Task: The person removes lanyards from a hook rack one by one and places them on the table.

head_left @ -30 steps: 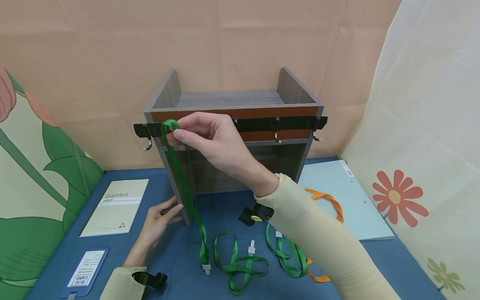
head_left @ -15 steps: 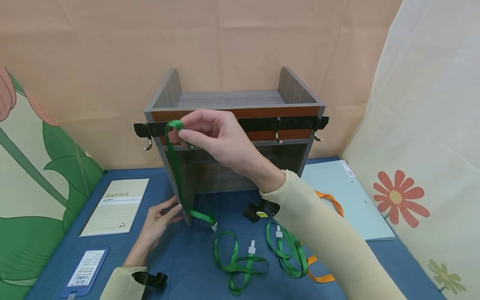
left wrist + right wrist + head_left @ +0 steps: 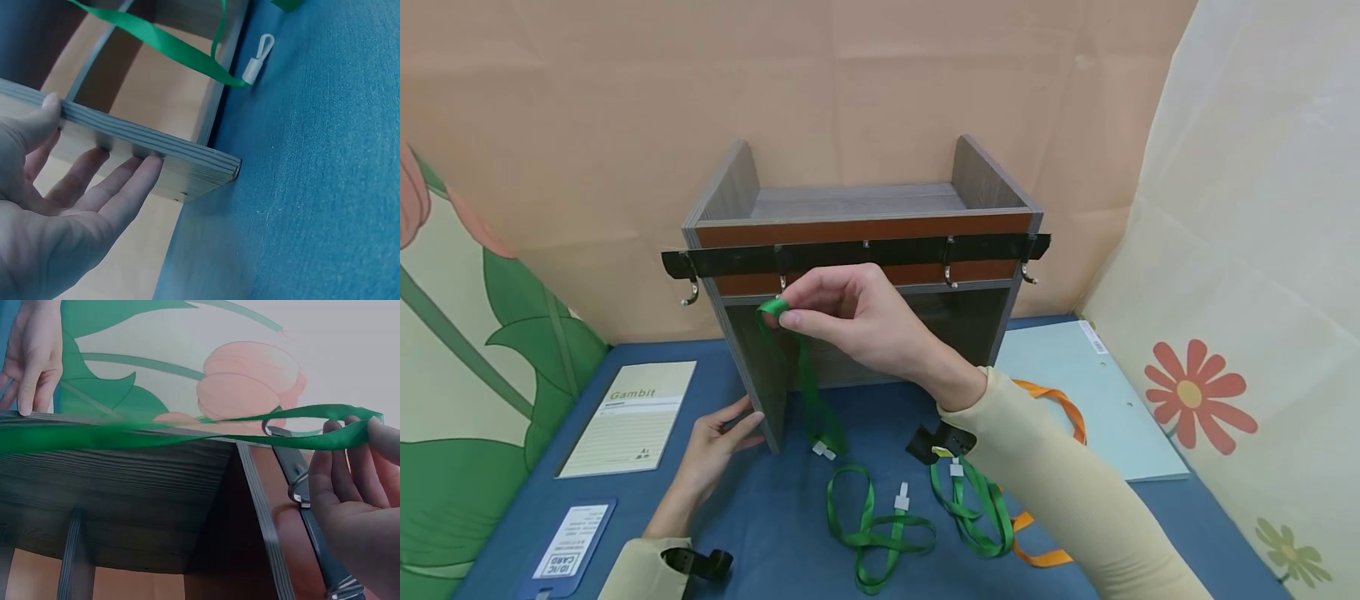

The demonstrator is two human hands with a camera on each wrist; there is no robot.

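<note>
My right hand (image 3: pixel 868 321) pinches the looped top of a green lanyard (image 3: pixel 772 309) between thumb and fingers. The strap hangs down with its white clip (image 3: pixel 823 450) at the bottom. The loop is just below a silver hook (image 3: pixel 782 282) on the black hook rail (image 3: pixel 722 262) along the shelf's front; in the right wrist view it reaches past the rail's hooks. My left hand (image 3: pixel 715 446) holds the front edge of the grey wooden shelf's left side panel (image 3: pixel 137 134), thumb over the edge and fingers against the outer face.
Two more green lanyards (image 3: pixel 891 543) (image 3: pixel 988 533) lie on the blue cloth in front of the shelf. An orange strap (image 3: pixel 1063 402) lies partly over a pale blue folder (image 3: pixel 1097 408) on the right. A notepad (image 3: pixel 628 417) and a blue ID card holder (image 3: pixel 574 542) lie at the left.
My right hand has lowered and moved slightly right with the lanyard, bringing its loop from in front of the rail to below it. The strap's lower end has swung. My left hand stays in place.
</note>
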